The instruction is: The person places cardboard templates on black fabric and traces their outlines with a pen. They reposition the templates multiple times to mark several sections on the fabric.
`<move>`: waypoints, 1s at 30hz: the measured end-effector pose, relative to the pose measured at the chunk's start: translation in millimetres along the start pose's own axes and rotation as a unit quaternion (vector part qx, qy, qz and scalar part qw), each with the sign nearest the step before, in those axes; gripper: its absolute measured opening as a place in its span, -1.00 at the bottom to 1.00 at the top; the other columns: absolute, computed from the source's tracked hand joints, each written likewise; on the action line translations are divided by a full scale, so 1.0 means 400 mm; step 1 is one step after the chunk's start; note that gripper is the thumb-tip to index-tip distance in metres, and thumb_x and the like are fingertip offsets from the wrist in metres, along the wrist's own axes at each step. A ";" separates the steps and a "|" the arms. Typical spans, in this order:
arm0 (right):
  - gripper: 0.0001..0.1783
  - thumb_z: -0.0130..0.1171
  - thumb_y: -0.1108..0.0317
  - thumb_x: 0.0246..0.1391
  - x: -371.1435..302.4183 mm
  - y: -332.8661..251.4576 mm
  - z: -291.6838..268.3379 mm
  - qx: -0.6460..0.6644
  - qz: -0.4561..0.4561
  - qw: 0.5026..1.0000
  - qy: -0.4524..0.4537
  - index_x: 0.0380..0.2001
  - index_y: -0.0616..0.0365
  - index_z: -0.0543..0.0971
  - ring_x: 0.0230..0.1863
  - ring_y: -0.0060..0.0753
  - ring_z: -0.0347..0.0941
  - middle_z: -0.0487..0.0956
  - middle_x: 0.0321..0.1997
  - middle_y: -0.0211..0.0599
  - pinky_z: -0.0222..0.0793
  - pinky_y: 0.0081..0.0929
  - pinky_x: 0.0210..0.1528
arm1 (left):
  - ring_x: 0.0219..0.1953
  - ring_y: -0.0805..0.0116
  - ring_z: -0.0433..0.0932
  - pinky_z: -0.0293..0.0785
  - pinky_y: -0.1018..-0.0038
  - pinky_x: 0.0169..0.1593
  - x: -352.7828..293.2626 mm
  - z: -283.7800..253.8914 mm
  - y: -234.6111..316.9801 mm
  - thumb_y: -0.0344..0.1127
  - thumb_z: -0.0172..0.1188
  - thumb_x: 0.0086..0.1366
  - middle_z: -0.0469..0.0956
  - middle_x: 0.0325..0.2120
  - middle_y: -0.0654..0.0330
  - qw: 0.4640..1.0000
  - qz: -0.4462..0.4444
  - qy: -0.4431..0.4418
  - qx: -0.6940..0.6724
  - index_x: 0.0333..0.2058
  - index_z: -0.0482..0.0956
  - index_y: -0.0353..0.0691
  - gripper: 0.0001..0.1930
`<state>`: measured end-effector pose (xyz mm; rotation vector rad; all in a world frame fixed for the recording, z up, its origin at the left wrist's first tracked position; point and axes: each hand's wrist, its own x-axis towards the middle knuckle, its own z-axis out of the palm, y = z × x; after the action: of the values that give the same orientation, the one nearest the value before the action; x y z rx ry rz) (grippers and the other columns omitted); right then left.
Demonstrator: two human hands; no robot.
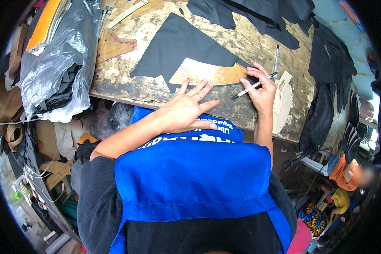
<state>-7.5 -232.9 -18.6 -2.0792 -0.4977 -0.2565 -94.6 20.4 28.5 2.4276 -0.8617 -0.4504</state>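
Note:
A tan, curved flat pattern piece (216, 75) lies on a dark sheet of leather or cloth (169, 46) near the table's front edge. My left hand (186, 109) is open, its fingers spread flat, with the fingertips pressing on the pattern's lower left edge. At the pattern's right end, my right hand (263, 89) touches it with its fingertips. A pale pen (252, 87) with dark ends is gripped in that same hand, one end slanting down toward the tabletop. Just beyond the right hand lies another pen (277, 59).
The worn wooden table (127, 91) holds another brown pattern (114, 47) at left and cream pattern pieces (282, 99) at right. Dark scraps (258, 19) spread along the back. A plastic bag of dark pieces (57, 63) stands at the left edge. Other people (345, 175) are at lower right.

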 end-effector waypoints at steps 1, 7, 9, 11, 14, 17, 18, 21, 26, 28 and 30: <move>-0.69 0.41 0.54 -0.29 0.000 0.002 -0.001 0.000 -0.002 1.000 0.004 -0.36 0.25 0.59 0.09 -0.13 0.42 0.62 -0.21 -0.19 0.33 -0.29 0.10 | 0.36 -0.06 -0.12 -0.30 -0.14 0.30 0.000 0.000 0.000 0.27 0.05 0.14 0.02 0.26 -0.18 1.000 0.003 -0.001 -0.004 0.15 0.34 -0.12 -0.27; -0.60 0.45 0.49 -0.35 -0.006 0.016 0.001 0.002 0.032 0.998 0.047 -0.30 0.23 0.59 0.03 -0.21 0.46 0.57 -0.11 -0.09 0.36 -0.36 0.05 | 0.37 -0.07 -0.22 -0.36 -0.14 0.31 0.006 -0.002 0.005 0.27 0.03 0.15 -0.03 0.28 -0.18 0.999 0.013 -0.023 -0.046 0.16 0.34 -0.11 -0.27; -0.56 0.46 0.48 -0.36 -0.009 0.020 -0.002 0.000 0.049 0.997 0.056 -0.28 0.23 0.58 0.03 -0.23 0.46 0.55 -0.06 -0.05 0.35 -0.38 0.06 | 0.37 -0.09 -0.24 -0.38 -0.14 0.31 0.011 -0.002 0.008 0.28 0.01 0.16 -0.04 0.28 -0.20 0.998 0.014 -0.030 -0.054 0.17 0.33 -0.11 -0.27; -0.54 0.47 0.47 -0.37 -0.008 0.025 -0.006 0.012 0.056 0.997 0.052 -0.26 0.22 0.58 0.03 -0.24 0.46 0.53 -0.03 -0.02 0.35 -0.40 0.05 | 0.37 -0.11 -0.26 -0.38 -0.15 0.31 0.016 -0.001 0.009 0.29 0.00 0.16 -0.06 0.28 -0.21 0.998 0.020 -0.037 -0.046 0.17 0.32 -0.10 -0.27; -0.55 0.47 0.47 -0.36 -0.007 0.031 -0.012 0.017 0.059 0.997 0.047 -0.27 0.22 0.59 0.02 -0.25 0.46 0.53 -0.04 -0.03 0.36 -0.40 0.04 | 0.37 -0.12 -0.27 -0.38 -0.15 0.31 0.021 0.003 0.008 0.29 -0.01 0.17 -0.07 0.28 -0.22 0.997 0.032 -0.040 -0.049 0.18 0.32 -0.10 -0.27; -0.57 0.47 0.49 -0.35 -0.008 0.033 -0.018 0.017 0.071 0.997 0.037 -0.28 0.23 0.59 0.04 -0.25 0.44 0.53 -0.03 -0.05 0.34 -0.39 0.06 | 0.36 -0.15 -0.22 -0.37 -0.15 0.30 0.022 0.005 0.007 0.36 -0.11 0.18 -0.03 0.26 -0.28 0.998 0.045 -0.016 -0.050 0.16 0.34 -0.13 -0.23; -0.58 0.46 0.52 -0.33 -0.008 0.033 -0.019 0.016 0.076 0.996 0.031 -0.28 0.24 0.58 0.07 -0.25 0.42 0.52 -0.02 -0.06 0.32 -0.38 0.09 | 0.35 -0.17 -0.19 -0.36 -0.15 0.30 0.022 0.006 0.007 0.39 -0.17 0.19 -0.01 0.24 -0.31 0.998 0.044 -0.020 -0.046 0.16 0.34 -0.15 -0.20; -0.60 0.44 0.54 -0.31 -0.009 0.031 -0.018 0.025 0.076 0.996 0.029 -0.28 0.26 0.58 0.10 -0.24 0.40 0.52 -0.03 -0.08 0.30 -0.36 0.11 | 0.37 -0.11 -0.26 -0.37 -0.13 0.31 0.020 0.007 0.009 0.28 0.01 0.17 -0.09 0.29 -0.23 0.998 0.021 -0.029 -0.048 0.18 0.32 -0.12 -0.26; -0.60 0.45 0.53 -0.32 -0.008 0.031 -0.014 0.019 0.057 0.998 0.034 -0.30 0.24 0.58 0.09 -0.23 0.41 0.56 -0.11 -0.11 0.32 -0.36 0.08 | 0.34 -0.03 -0.04 -0.22 -0.10 0.31 0.019 0.016 -0.003 0.17 -0.02 0.25 0.04 0.26 -0.17 0.999 0.011 0.016 -0.041 0.14 0.35 -0.15 -0.37; -0.60 0.47 0.47 -0.35 -0.007 0.032 -0.015 0.006 0.045 0.998 0.044 -0.32 0.22 0.60 0.05 -0.24 0.44 0.57 -0.14 -0.11 0.35 -0.39 0.05 | 0.21 0.04 0.26 0.08 0.04 0.25 0.028 0.023 -0.020 -0.08 0.08 0.25 0.31 0.14 -0.06 0.992 0.016 0.124 -0.017 0.00 0.49 -0.19 -0.58; -0.60 0.47 0.47 -0.35 -0.006 0.033 -0.015 0.022 0.044 0.998 0.043 -0.32 0.22 0.59 0.06 -0.24 0.43 0.58 -0.16 -0.14 0.35 -0.38 0.06 | 0.11 0.06 0.36 0.21 0.15 0.17 0.046 0.027 -0.047 -0.22 0.16 0.17 0.42 0.04 -0.01 0.982 0.026 0.184 -0.044 -0.09 0.55 -0.21 -0.66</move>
<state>-3.7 -244.8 -26.4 -2.0324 -0.3566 -0.2791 -76.7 16.8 6.5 2.2990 -0.7228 -0.0134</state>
